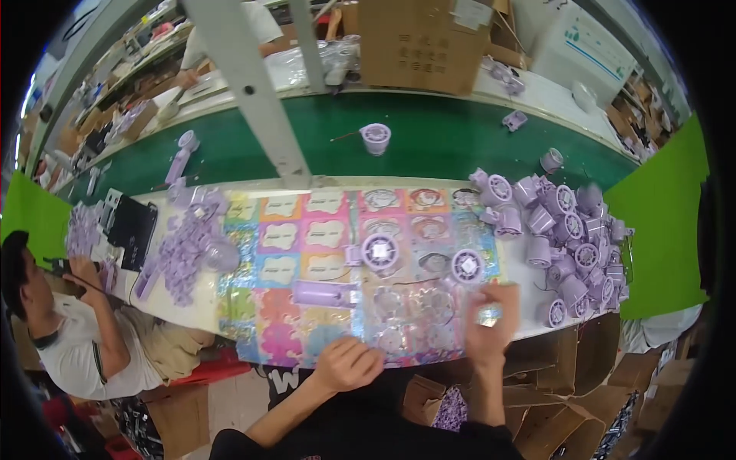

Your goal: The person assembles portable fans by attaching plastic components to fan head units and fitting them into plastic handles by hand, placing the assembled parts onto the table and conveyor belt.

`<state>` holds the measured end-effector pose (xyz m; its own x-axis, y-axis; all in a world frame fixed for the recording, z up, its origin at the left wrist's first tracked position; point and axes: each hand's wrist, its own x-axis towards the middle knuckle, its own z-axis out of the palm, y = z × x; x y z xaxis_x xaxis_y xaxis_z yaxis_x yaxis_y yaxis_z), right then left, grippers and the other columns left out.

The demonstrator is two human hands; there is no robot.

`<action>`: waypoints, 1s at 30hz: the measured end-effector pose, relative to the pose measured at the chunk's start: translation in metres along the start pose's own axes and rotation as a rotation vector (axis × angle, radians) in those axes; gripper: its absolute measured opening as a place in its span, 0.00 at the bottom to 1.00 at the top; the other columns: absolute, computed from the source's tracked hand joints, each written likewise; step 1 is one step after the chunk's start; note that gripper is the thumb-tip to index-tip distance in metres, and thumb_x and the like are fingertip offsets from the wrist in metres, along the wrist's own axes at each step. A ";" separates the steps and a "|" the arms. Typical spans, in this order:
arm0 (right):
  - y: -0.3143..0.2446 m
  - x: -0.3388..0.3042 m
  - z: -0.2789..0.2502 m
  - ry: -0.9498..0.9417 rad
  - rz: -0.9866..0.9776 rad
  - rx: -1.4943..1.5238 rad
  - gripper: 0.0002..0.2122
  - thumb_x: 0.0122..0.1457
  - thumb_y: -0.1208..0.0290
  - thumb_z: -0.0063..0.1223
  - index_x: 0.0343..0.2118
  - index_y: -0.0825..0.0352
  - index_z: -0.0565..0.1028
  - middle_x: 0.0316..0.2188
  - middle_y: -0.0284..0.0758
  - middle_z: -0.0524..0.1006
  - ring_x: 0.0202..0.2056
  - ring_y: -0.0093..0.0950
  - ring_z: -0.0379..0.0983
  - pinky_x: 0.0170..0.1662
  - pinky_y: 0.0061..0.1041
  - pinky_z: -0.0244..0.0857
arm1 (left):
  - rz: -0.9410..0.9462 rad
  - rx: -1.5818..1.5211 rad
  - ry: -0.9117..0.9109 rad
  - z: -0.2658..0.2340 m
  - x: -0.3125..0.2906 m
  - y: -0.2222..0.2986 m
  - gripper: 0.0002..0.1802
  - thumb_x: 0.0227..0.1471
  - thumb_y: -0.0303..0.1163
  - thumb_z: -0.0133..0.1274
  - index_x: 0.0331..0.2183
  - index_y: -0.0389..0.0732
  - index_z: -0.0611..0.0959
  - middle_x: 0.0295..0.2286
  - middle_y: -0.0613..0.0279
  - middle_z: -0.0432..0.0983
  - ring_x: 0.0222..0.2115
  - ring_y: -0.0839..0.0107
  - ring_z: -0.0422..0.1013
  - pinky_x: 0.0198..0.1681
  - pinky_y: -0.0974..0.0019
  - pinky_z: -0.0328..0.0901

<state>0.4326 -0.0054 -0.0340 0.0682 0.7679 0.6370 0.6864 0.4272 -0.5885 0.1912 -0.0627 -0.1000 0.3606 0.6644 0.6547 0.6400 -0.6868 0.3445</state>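
Observation:
My left hand [351,364] rests at the front edge of a colourful printed sheet [280,234], its fingers curled in; whatever they hold, if anything, is hidden. My right hand [493,322] is over the sheet's right front corner, its fingers bent and smeared by motion; a shiny patch shows between them. Just beyond it lies a round purple fan head [468,266] with a white square in its middle. Another purple fan head [379,251] sits near the sheet's centre. Left of my hands' midline lies a long purple handle part [323,294], apart from both hands.
Many purple fan heads [567,245] are piled at the right. Small purple parts [184,253] heap at the left beside a black box [126,230]. A green belt [322,142] carries a fan head behind a metal post [257,92]. A co-worker [84,330] sits at the left. Cardboard boxes [552,414] stand below right.

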 end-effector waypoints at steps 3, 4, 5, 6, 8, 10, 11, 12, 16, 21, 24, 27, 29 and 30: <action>-0.038 0.020 0.060 -0.316 -0.186 -0.019 0.23 0.47 0.78 0.64 0.49 0.65 0.75 0.43 0.42 0.74 0.45 0.45 0.69 0.51 0.42 0.64 | -0.194 0.095 0.036 -0.042 -0.039 -0.011 0.08 0.41 0.24 0.64 0.21 0.41 0.79 0.18 0.65 0.70 0.19 0.66 0.68 0.22 0.64 0.62; -0.042 0.024 0.078 -0.347 -0.200 -0.069 0.25 0.48 0.76 0.64 0.53 0.62 0.74 0.48 0.43 0.72 0.49 0.46 0.67 0.55 0.43 0.63 | -0.251 0.070 0.044 -0.055 -0.056 -0.019 0.08 0.40 0.23 0.65 0.22 0.40 0.79 0.18 0.63 0.71 0.19 0.64 0.69 0.22 0.63 0.63; -0.039 0.027 0.095 -0.370 -0.214 -0.127 0.28 0.48 0.75 0.63 0.56 0.60 0.73 0.53 0.43 0.70 0.53 0.47 0.65 0.58 0.43 0.62 | -0.298 0.078 0.079 -0.066 -0.067 -0.025 0.08 0.40 0.23 0.65 0.22 0.39 0.79 0.19 0.62 0.72 0.19 0.63 0.69 0.22 0.63 0.63; -0.031 0.024 0.110 -0.447 -0.177 -0.133 0.30 0.49 0.75 0.62 0.58 0.58 0.72 0.59 0.45 0.67 0.57 0.51 0.63 0.60 0.44 0.61 | -0.344 0.083 0.112 -0.075 -0.078 -0.031 0.08 0.40 0.22 0.64 0.22 0.39 0.79 0.19 0.61 0.72 0.18 0.62 0.69 0.22 0.62 0.63; -0.012 0.009 0.138 -0.449 -0.069 -0.042 0.29 0.49 0.76 0.61 0.58 0.58 0.72 0.60 0.46 0.67 0.57 0.51 0.64 0.60 0.44 0.61 | -0.417 0.063 0.121 -0.092 -0.092 -0.043 0.07 0.40 0.22 0.64 0.23 0.38 0.79 0.20 0.59 0.73 0.20 0.60 0.70 0.23 0.62 0.64; -0.014 0.001 0.148 -0.316 -0.079 -0.100 0.29 0.49 0.77 0.61 0.58 0.59 0.72 0.59 0.47 0.67 0.55 0.50 0.67 0.58 0.44 0.64 | -0.460 0.121 0.166 -0.105 -0.101 -0.058 0.07 0.41 0.22 0.64 0.24 0.38 0.80 0.22 0.59 0.74 0.23 0.59 0.71 0.25 0.61 0.65; -0.013 -0.001 0.149 -0.253 -0.098 -0.143 0.29 0.49 0.76 0.62 0.58 0.59 0.73 0.59 0.47 0.67 0.54 0.50 0.68 0.57 0.43 0.64 | -0.491 0.118 0.170 -0.106 -0.100 -0.063 0.07 0.42 0.23 0.63 0.25 0.39 0.80 0.23 0.58 0.74 0.26 0.57 0.71 0.28 0.58 0.66; -0.012 -0.004 0.148 -0.250 -0.078 -0.173 0.28 0.49 0.76 0.62 0.58 0.59 0.73 0.59 0.47 0.68 0.55 0.50 0.68 0.56 0.42 0.65 | -0.502 0.125 0.150 -0.110 -0.099 -0.070 0.06 0.42 0.23 0.63 0.25 0.39 0.80 0.24 0.58 0.74 0.27 0.56 0.71 0.29 0.57 0.66; -0.015 -0.007 0.157 -0.165 -0.086 -0.213 0.29 0.49 0.72 0.65 0.57 0.60 0.73 0.58 0.47 0.67 0.54 0.50 0.68 0.55 0.43 0.66 | -0.491 0.112 0.133 -0.114 -0.075 -0.086 0.06 0.43 0.24 0.61 0.27 0.40 0.81 0.28 0.57 0.73 0.29 0.54 0.70 0.31 0.55 0.66; -0.011 -0.010 0.151 -0.086 0.072 -0.063 0.32 0.47 0.73 0.69 0.58 0.60 0.72 0.58 0.48 0.66 0.55 0.49 0.68 0.56 0.41 0.65 | -0.306 0.039 -0.178 -0.081 0.012 -0.076 0.38 0.42 0.29 0.61 0.57 0.35 0.71 0.48 0.47 0.73 0.56 0.50 0.64 0.62 0.49 0.56; -0.024 -0.005 0.134 0.013 0.121 -0.014 0.32 0.46 0.75 0.70 0.58 0.61 0.72 0.58 0.46 0.64 0.56 0.46 0.66 0.56 0.38 0.65 | -0.035 0.069 -0.278 -0.053 0.028 -0.098 0.36 0.44 0.27 0.57 0.57 0.31 0.71 0.49 0.48 0.74 0.56 0.52 0.65 0.63 0.48 0.55; -0.036 -0.007 0.097 -0.184 0.093 0.129 0.31 0.44 0.76 0.71 0.56 0.61 0.75 0.56 0.44 0.67 0.56 0.44 0.67 0.56 0.37 0.65 | -0.068 0.062 -0.474 -0.044 0.034 -0.102 0.32 0.44 0.24 0.55 0.54 0.29 0.73 0.44 0.47 0.74 0.50 0.52 0.71 0.57 0.50 0.63; -0.063 -0.004 0.071 -0.358 0.063 0.078 0.32 0.42 0.79 0.72 0.55 0.60 0.76 0.56 0.44 0.68 0.56 0.43 0.67 0.57 0.37 0.65 | -0.119 0.030 -0.635 -0.057 0.047 -0.100 0.32 0.43 0.25 0.57 0.53 0.31 0.73 0.43 0.47 0.74 0.47 0.51 0.73 0.54 0.51 0.67; -0.072 -0.006 0.063 -0.421 0.067 0.061 0.33 0.42 0.79 0.72 0.56 0.59 0.75 0.56 0.44 0.68 0.56 0.43 0.67 0.57 0.36 0.65 | -0.221 -0.062 -0.714 -0.069 0.058 -0.095 0.32 0.42 0.26 0.59 0.52 0.33 0.74 0.42 0.46 0.73 0.46 0.50 0.74 0.50 0.51 0.68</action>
<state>0.3372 -0.0112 -0.0265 -0.1990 0.9173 0.3449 0.6454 0.3875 -0.6582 0.1044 0.0207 -0.0479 0.5941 0.8041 -0.0223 0.7167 -0.5165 0.4687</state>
